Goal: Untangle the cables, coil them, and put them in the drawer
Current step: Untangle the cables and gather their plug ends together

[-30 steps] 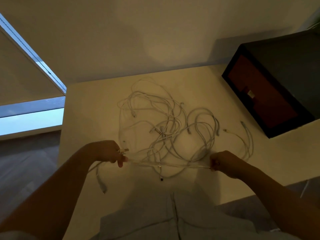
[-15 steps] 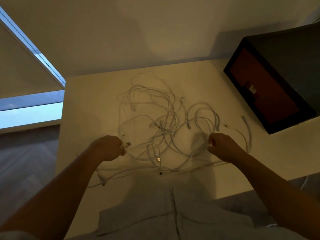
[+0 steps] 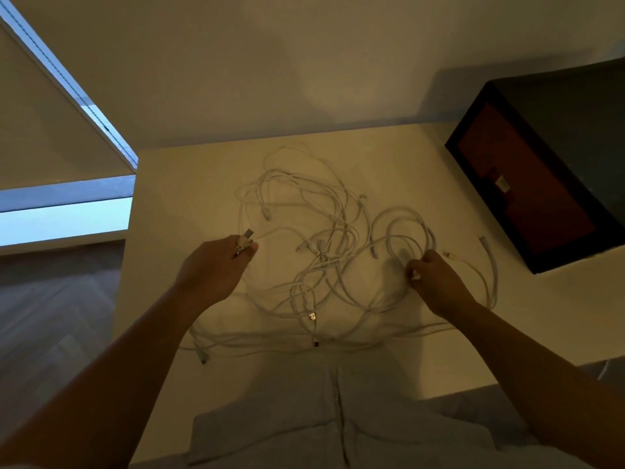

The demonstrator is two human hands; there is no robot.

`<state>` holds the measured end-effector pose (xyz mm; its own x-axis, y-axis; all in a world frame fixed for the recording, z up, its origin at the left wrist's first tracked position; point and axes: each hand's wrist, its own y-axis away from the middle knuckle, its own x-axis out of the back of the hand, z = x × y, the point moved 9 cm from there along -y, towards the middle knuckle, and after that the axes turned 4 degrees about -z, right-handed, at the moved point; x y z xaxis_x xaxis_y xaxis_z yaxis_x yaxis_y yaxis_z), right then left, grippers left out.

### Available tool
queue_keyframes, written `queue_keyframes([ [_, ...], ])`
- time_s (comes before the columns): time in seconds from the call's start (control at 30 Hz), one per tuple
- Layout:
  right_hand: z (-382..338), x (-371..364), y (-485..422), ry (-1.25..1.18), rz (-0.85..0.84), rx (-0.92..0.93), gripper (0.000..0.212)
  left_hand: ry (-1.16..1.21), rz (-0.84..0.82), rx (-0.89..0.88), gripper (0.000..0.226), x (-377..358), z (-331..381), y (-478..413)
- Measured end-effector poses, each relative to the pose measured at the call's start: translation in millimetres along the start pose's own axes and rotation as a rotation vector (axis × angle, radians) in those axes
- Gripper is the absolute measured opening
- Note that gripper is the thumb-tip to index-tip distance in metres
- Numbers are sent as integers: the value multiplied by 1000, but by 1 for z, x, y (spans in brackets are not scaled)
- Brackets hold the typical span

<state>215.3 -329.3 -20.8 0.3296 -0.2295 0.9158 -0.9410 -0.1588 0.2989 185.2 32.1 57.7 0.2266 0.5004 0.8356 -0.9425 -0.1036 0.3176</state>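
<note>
Head view showed left hand (image 3: 216,265) pinching a plug (image 3: 247,235), right hand (image 3: 436,282) gripping a strand (image 3: 399,299); the limp, light cables (image 3: 324,252) were judged best held by plugs.

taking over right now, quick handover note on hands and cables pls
Left hand: grips plug ends.
Right hand: pinches a loop of the cables at the right side of the tangle.
The cables lie in one white tangle on the table; a dark box sits at its right edge.
Done: nothing coiled or put away.
Left: untangle, coil, put in the drawer.
</note>
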Motion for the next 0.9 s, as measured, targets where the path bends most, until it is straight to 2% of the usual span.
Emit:
queue_keyframes([
  [0.2, -7, 60, -13, -374, 251, -114, 9, 143, 29, 19, 35, 4, -6, -2],
  [0.27, -9, 76, -13, -579, 305, -115, 3, 178, 39, 23, 35, 5, -9, -3],
  [0.33, -12, 86, -12, -784, 336, -102, 8, 199, 42, 21, 34, 6, -8, -4],
  [0.43, -19, 99, -12, -842, 372, -48, 3, 226, 45, 22, 32, 8, -6, -4],
  [0.53, -20, 92, -14, -788, 306, -52, 11, 246, 41, 13, 31, 9, -4, -5],
  [0.6, -13, 72, -16, -707, 153, -114, 21, 263, 23, 2, 30, 8, -3, -5],
  [0.7, 8, 34, -15, -667, -69, -233, 21, 269, -7, -9, 27, 5, -1, -5],
  [0.77, 20, 19, -10, -798, -93, -310, 14, 286, -27, -23, 26, 3, 0, -6],
  [0.83, 26, 10, -6, -890, -53, -362, 8, 308, -44, -28, 24, 1, 2, -7],
  [0.9, 30, 5, -4, -913, 8, -411, 10, 317, -58, -27, 24, -1, 4, -9],
])
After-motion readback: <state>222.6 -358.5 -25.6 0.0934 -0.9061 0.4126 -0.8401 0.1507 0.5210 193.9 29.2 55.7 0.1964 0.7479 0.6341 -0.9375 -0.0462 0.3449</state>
